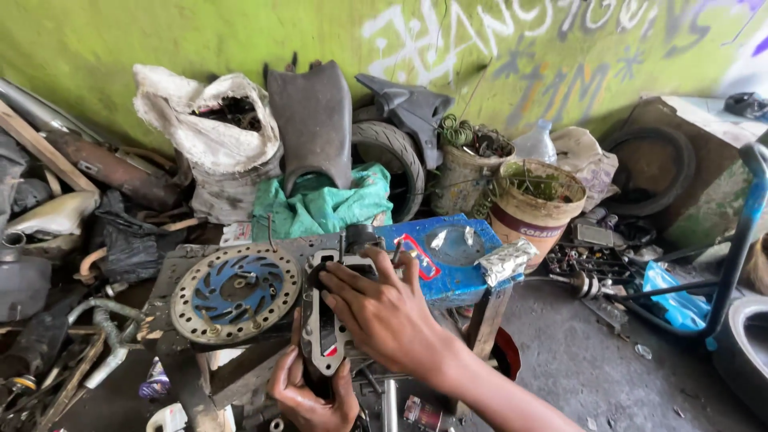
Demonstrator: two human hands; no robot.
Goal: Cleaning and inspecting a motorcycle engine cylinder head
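Green wall (160, 48) with white and pale graffiti, daylit. Grey concrete floor (584, 368), dusty. Against the wall: white sack (200, 128), worn tyre (396, 156), two buckets of scrap (536, 204), teal cloth (320, 204), blue metal frame (740, 232).

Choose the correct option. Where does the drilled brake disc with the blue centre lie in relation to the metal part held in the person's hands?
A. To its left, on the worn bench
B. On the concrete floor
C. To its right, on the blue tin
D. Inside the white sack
A: the brake disc lies flat on the bench, left of the metal part gripped by the left hand and right hand.
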